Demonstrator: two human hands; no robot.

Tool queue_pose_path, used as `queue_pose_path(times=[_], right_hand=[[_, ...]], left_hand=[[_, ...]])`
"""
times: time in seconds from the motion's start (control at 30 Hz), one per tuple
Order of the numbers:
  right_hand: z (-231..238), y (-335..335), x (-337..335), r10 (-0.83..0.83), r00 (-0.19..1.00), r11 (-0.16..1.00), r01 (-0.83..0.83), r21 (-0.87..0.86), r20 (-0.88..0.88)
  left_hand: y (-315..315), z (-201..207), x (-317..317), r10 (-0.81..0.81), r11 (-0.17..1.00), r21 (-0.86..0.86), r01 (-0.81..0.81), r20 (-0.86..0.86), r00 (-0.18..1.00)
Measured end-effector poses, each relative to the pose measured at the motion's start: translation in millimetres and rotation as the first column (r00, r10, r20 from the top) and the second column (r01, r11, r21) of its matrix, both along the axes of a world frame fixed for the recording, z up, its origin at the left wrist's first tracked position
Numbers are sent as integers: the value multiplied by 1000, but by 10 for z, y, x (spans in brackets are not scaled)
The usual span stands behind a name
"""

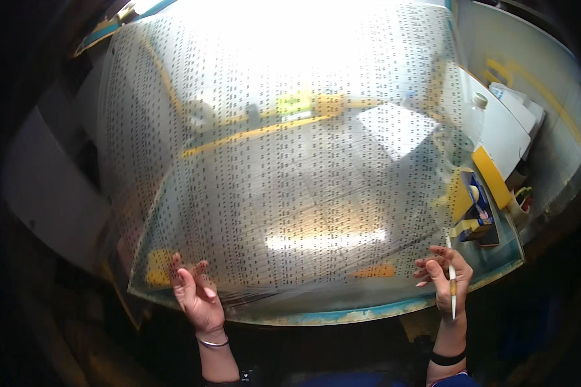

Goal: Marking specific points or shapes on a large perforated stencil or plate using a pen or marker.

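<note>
A large clear plastic sheet [290,187] printed with rows of small dark marks is raised in front of me, over a teal-edged table. My left hand [200,303] is at its lower left edge, palm up, with the thumb on the near side and fingertips seen through the film. At the lower right edge, my right hand [455,280] also has fingers behind the film. Between that hand's fingers lies a slim white pen-like tool [453,287] with a tan band; its exact kind is unclear. Glare washes out the sheet's far part.
The teal table rim [368,313] runs along the front. On the right are a clear bottle [478,119], a blue and yellow box [476,213], a yellow strip [490,174], white boards [497,122] and a cup [519,205]. White paper [397,129] shows through the sheet.
</note>
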State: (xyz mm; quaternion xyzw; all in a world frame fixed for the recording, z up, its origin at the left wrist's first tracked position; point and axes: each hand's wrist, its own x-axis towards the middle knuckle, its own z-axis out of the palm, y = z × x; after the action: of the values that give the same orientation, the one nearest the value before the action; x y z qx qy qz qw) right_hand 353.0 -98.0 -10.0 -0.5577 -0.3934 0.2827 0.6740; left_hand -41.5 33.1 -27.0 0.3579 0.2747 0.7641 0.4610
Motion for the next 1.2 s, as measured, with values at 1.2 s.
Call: queue_pose_path(times=[1.2], right_hand=[[-10, 1, 11, 6, 1000, 1000, -7, 13, 17]], left_hand=[[-67, 80, 20, -84, 992, 91, 83, 2, 996]])
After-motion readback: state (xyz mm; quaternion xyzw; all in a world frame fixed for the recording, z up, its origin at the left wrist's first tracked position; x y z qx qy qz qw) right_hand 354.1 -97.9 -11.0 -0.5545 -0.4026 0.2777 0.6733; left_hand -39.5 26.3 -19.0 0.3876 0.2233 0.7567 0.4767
